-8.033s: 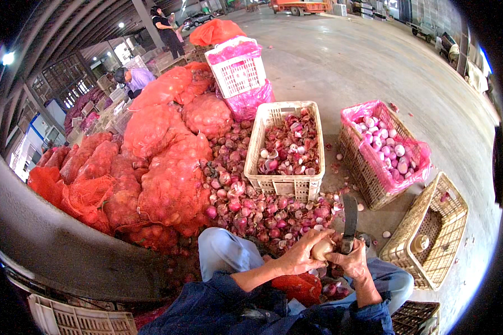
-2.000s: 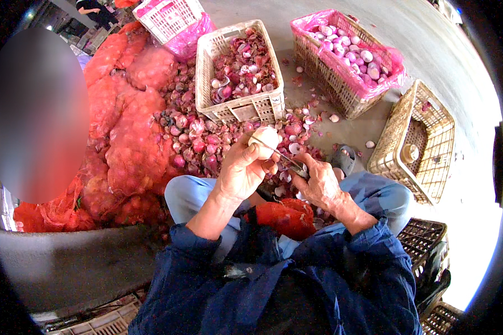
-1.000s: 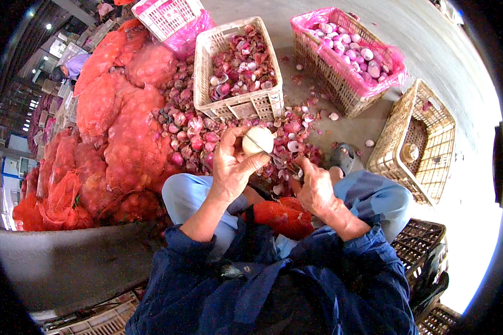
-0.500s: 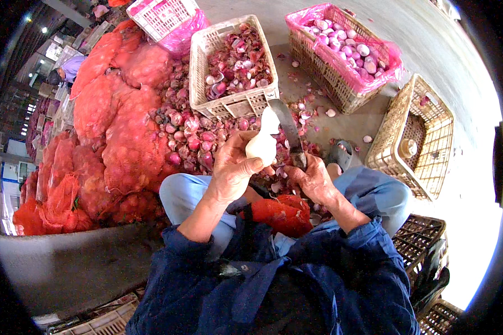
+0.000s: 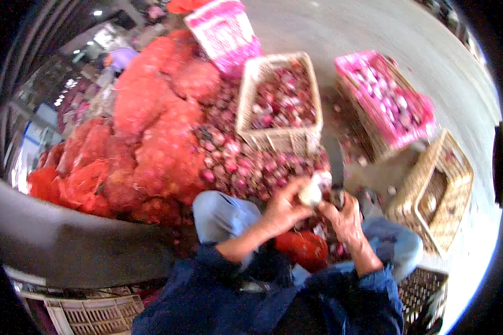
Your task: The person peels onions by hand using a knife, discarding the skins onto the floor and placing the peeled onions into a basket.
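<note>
My left hand (image 5: pixel 282 211) is closed around a pale, peeled onion (image 5: pixel 310 195) in front of my lap. Just to its right, my right hand (image 5: pixel 344 219) grips a knife (image 5: pixel 335 162), its broad dark blade pointing up and away from me. The right thumb lies close to the onion; whether it touches is blurred. Beyond my hands spreads a pile of unpeeled red onions (image 5: pixel 237 167). Between my bent knees sits a red mesh bag (image 5: pixel 302 249).
Past the pile stands a cream crate (image 5: pixel 279 138) of onions and skins. Farther right are a pink-lined crate (image 5: pixel 363 123) with peeled onions and a tilted beige crate (image 5: pixel 419 231). Full red mesh sacks (image 5: pixel 167 145) are heaped left, behind a low grey ledge (image 5: pixel 84 245). Someone in purple (image 5: pixel 123 57) is far off.
The whole view has swung, so everything sits farther right and lower. My hands have drawn closer together, the right thumb moving in beside the onion. Both still hold the same things.
</note>
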